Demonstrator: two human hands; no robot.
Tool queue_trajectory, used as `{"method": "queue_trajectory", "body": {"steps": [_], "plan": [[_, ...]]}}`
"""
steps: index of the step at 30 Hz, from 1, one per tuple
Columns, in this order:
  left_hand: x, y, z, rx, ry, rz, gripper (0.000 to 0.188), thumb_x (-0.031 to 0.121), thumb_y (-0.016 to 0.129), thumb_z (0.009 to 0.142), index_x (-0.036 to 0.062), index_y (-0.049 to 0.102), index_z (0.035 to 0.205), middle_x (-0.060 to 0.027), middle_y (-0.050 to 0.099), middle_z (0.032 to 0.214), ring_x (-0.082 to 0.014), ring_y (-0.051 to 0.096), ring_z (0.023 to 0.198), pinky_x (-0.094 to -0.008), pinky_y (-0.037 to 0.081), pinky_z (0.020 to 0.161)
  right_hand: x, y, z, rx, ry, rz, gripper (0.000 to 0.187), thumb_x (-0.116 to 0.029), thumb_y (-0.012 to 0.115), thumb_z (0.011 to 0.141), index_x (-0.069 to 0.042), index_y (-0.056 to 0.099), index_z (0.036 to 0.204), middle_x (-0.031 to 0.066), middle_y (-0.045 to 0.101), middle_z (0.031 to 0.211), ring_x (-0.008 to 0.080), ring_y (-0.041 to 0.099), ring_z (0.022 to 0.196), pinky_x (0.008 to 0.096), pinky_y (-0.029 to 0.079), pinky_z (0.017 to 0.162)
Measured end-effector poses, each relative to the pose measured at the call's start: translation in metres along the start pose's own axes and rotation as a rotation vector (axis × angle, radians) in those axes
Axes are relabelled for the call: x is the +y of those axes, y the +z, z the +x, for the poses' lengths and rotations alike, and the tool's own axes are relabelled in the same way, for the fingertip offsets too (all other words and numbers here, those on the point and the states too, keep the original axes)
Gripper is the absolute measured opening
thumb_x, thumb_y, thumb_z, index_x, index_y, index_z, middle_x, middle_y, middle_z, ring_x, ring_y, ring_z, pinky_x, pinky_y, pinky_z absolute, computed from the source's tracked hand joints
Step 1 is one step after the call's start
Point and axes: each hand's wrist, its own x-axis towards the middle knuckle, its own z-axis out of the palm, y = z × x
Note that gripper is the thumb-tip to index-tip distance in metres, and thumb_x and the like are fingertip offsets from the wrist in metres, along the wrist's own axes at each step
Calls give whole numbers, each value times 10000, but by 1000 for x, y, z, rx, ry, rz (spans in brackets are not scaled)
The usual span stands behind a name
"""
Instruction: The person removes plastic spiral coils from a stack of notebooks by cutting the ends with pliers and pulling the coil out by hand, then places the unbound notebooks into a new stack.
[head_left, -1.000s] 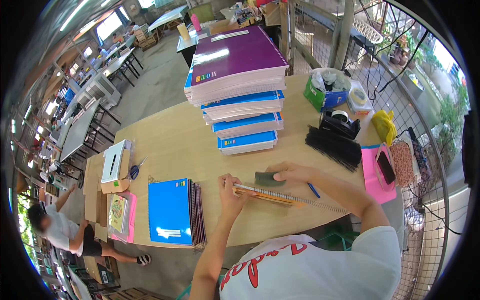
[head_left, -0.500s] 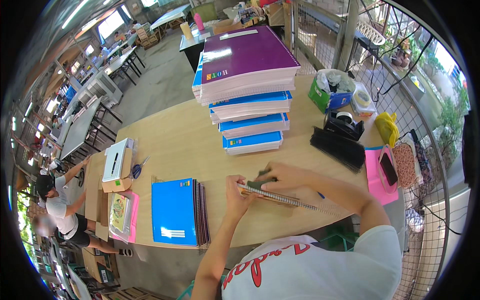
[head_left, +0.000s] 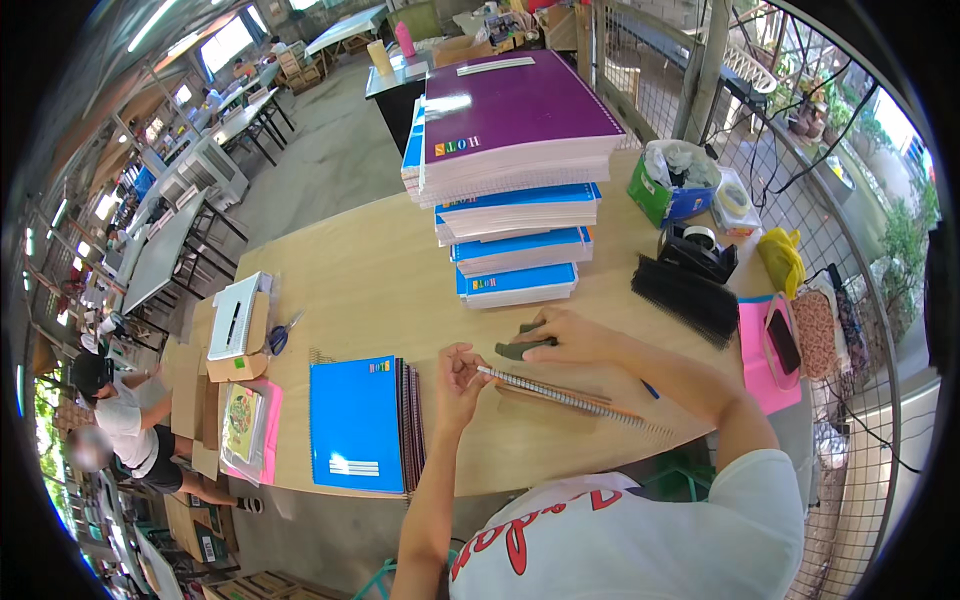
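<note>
A spiral notebook [head_left: 560,390] stands on edge in front of me with its coil side up, slanting from my left hand down to the right. Loose coil trails past its far right end. My left hand [head_left: 461,385] pinches the notebook's left end between thumb and fingers. Just above that end, my right hand [head_left: 575,338] is closed round a dark green two-handled tool [head_left: 520,349] that looks like pliers; its jaws are hard to make out. To the left of my left hand lies a stack of blue-covered spiral notebooks [head_left: 354,425].
A tall pile of notebooks topped by a purple one [head_left: 520,105] stands behind. Right lie black coils [head_left: 684,300], a tape dispenser [head_left: 698,250], a box [head_left: 672,180] and a phone [head_left: 783,340]. Scissors [head_left: 283,335] lie left. A person [head_left: 125,410] stands beyond the left edge.
My right hand has moved the tool slightly up and off the notebook's end. My left hand has shifted a little left, its fingers more raised. The whole view has shifted slightly.
</note>
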Motion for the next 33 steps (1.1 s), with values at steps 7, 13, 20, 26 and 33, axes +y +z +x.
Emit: {"method": "queue_trajectory", "body": {"steps": [7, 13, 20, 26, 33], "plan": [[-11, 7, -7, 87, 23, -56, 508, -67, 720, 827, 24, 438, 1240, -59, 564, 963, -126, 566, 916, -247, 511, 816, 37, 7, 22, -166, 203, -246, 602, -544, 641, 891, -155, 611, 1349, 264, 598, 1188, 389, 543, 1128, 470, 437, 959], [-20, 24, -33, 218, 65, 18, 338, -25, 740, 842, 44, 530, 1098, -16, 552, 970, -97, 533, 889, -223, 484, 796, 126, 21, -90, 287, 413, -583, 786, -549, 668, 857, -164, 399, 1487, 294, 321, 1505, 471, 312, 1390, 576, 295, 1102], [-13, 23, -33, 104, -28, -117, 298, 46, 735, 875, 35, 569, 1122, -6, 535, 993, -83, 529, 928, -212, 467, 790, 162, 82, -198, 695, 528, -932, 603, -327, 690, 873, -79, 499, 1388, 193, 511, 1283, 374, 485, 1197, 572, 387, 994], [-24, 18, -33, 66, -2, -175, 216, 48, 749, 850, 33, 641, 1037, -3, 542, 1038, -92, 531, 961, -233, 450, 856, -2, -23, -119, 721, 11, -470, 424, -123, 712, 838, -42, 627, 1245, 116, 614, 1072, 332, 588, 1001, 419, 481, 888], [-29, 25, -23, 75, 16, -229, 147, 40, 739, 857, 38, 653, 976, 7, 563, 1040, -99, 553, 965, -260, 482, 862, -105, -13, -14, 179, -642, -1186, 197, -203, 666, 813, -92, 659, 975, 23, 610, 956, 195, 595, 1052, 591, 252, 1151]]}}
